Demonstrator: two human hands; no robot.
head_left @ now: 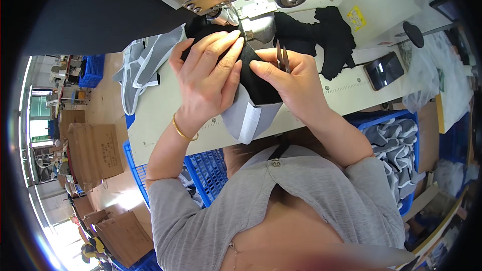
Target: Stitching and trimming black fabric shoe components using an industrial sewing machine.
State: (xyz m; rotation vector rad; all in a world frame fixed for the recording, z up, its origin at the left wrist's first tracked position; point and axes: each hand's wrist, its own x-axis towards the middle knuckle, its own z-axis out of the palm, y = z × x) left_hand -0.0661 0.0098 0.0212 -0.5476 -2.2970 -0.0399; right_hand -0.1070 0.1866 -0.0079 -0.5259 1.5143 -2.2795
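A fabric piece (258, 85), black on top with a grey and white lower part, lies under the head of a sewing machine (213, 0). My left hand (208, 78) grips its left side, fingertips together close to the machine's foot. On the other side my right hand (296, 83) pinches the black edge between thumb and fingers. Tucked in that same hand is a pair of thread snips (282, 57), blades pointing up toward the machine. The needle point and the stitching line are hidden by the fingers and the machine parts.
Black fabric pieces (334, 40) lie right of the machine, with a phone (384, 70) nearby. Grey white-edged pieces (145, 65) hang over the left of the pale table (165, 115). Blue baskets stand below, at left (208, 173) and right (414, 195).
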